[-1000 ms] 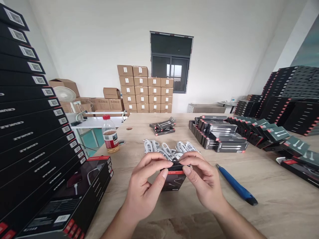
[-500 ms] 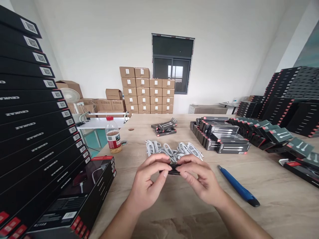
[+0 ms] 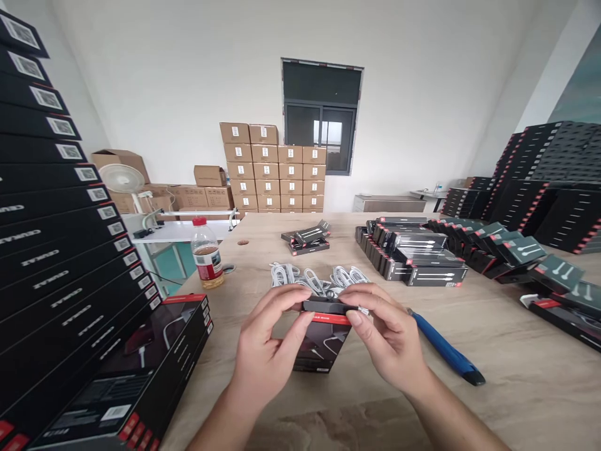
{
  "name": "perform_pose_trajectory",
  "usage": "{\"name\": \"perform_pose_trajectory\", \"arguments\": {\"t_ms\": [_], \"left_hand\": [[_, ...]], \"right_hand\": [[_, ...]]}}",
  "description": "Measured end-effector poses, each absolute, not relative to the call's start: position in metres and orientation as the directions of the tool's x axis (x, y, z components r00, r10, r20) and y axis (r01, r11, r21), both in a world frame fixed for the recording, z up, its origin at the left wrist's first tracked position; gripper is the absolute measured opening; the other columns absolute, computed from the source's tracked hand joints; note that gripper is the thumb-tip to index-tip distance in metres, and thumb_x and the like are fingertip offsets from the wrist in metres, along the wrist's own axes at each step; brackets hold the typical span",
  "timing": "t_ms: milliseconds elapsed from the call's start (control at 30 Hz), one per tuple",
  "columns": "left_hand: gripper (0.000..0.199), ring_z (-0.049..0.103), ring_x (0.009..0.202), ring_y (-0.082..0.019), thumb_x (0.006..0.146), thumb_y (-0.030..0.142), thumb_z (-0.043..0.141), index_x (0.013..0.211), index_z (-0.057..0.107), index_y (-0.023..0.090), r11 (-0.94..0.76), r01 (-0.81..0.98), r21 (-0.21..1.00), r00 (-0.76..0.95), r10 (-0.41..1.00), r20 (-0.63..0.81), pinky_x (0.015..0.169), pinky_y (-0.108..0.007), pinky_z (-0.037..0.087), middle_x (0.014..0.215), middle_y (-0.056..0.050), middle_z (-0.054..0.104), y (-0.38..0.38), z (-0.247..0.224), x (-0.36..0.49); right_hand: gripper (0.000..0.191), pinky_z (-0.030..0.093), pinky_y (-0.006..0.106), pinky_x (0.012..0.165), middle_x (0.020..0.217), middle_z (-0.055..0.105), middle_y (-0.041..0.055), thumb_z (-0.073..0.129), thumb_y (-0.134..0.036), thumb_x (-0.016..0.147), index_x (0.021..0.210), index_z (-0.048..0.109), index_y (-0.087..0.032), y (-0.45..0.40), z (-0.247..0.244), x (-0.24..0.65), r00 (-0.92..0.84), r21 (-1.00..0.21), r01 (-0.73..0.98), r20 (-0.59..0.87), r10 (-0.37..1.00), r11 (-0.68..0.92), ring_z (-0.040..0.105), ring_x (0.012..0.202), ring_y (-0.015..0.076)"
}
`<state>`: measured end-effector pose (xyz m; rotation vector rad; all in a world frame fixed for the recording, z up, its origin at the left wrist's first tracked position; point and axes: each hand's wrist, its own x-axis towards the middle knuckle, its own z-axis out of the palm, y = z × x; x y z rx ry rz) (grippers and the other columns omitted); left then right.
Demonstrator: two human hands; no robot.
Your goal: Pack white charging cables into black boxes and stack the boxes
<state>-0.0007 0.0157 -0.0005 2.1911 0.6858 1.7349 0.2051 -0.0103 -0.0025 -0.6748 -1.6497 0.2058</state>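
Note:
A black cable box with a red band and a picture of a white cable stands tilted in front of me, its narrow black end up. My left hand pinches the left corner of that end between thumb and fingers. At the right corner, my right hand grips it in the same way. Just behind the box lie coiled white cables, partly hidden by the fingers and the box. A blue cutter-like tool with a dark tip rests to the right of my right hand.
Tall stacked black boxes rise at the left, with a lower stack beside them. A red-capped bottle stands near the left table edge. Small boxes lie behind the cables; rows of boxes occupy the right.
The box has been raised and tipped, so its printed front now shows below its end. Both hands have moved slightly apart, still holding it. The view has shifted slightly.

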Motion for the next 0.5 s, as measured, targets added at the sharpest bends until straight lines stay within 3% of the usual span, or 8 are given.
{"name": "perform_pose_trajectory", "arguments": {"t_ms": [133, 333, 500], "left_hand": [[0.029, 0.061, 0.113, -0.02, 0.092, 0.012, 0.06, 0.116, 0.064, 0.027, -0.844, 0.162, 0.511, 0.223, 0.536, 0.814, 0.095, -0.032, 0.052, 0.119, -0.006, 0.063, 0.013, 0.001, -0.004], [0.018, 0.062, 0.104, -0.018, 0.094, 0.013, 0.056, 0.105, 0.063, 0.025, -0.833, 0.154, 0.531, 0.256, 0.552, 0.793, 0.088, -0.029, 0.052, 0.107, -0.004, 0.061, 0.005, 0.011, -0.009], [0.029, 0.064, 0.102, -0.018, 0.093, 0.011, 0.055, 0.114, 0.069, 0.025, -0.871, 0.24, 0.429, 0.304, 0.487, 0.819, 0.084, -0.028, 0.052, 0.108, -0.005, 0.065, 0.006, 0.017, -0.013]], "right_hand": [[0.026, 0.052, 0.032, 0.091, 0.109, 0.07, 0.0042, 0.062, -0.013, 0.094, 0.111, 0.072, -0.029, -0.01, -0.003, 0.203, -0.048, -0.532, 0.271, 0.825, 0.564, 0.802, 0.066, 0.103, 0.0182], [0.022, 0.053, 0.033, 0.087, 0.103, 0.069, 0.0037, 0.063, -0.015, 0.093, 0.106, 0.074, -0.029, -0.015, 0.001, 0.197, -0.043, -0.581, 0.167, 0.803, 0.594, 0.797, 0.067, 0.097, 0.018], [0.02, 0.054, 0.034, 0.088, 0.104, 0.07, 0.0048, 0.066, -0.018, 0.093, 0.106, 0.077, -0.029, -0.016, 0.003, 0.194, -0.049, -0.61, 0.15, 0.781, 0.622, 0.778, 0.067, 0.098, 0.0196]]}}
